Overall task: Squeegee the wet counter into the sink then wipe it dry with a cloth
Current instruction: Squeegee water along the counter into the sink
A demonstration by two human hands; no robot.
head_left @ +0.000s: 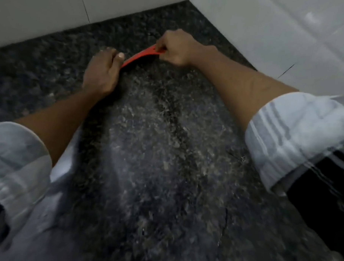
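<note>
A thin red squeegee blade (140, 57) lies bent in a shallow arc on the dark speckled granite counter (156, 149), near the back wall. My left hand (102, 72) pinches its left end between thumb and fingers. My right hand (175, 48) grips its right end with the fingers curled over it. Both forearms stretch far across the counter. The stone in front of the blade shines with a wet, streaked film. No sink and no cloth are in view.
White tiled walls (44, 12) meet in a corner at the back right, close behind the hands. A white wall face (299, 41) runs along the right. Rolled white sleeves (297, 139) fill the lower corners. A thin crack line (223, 227) runs through the counter near the front.
</note>
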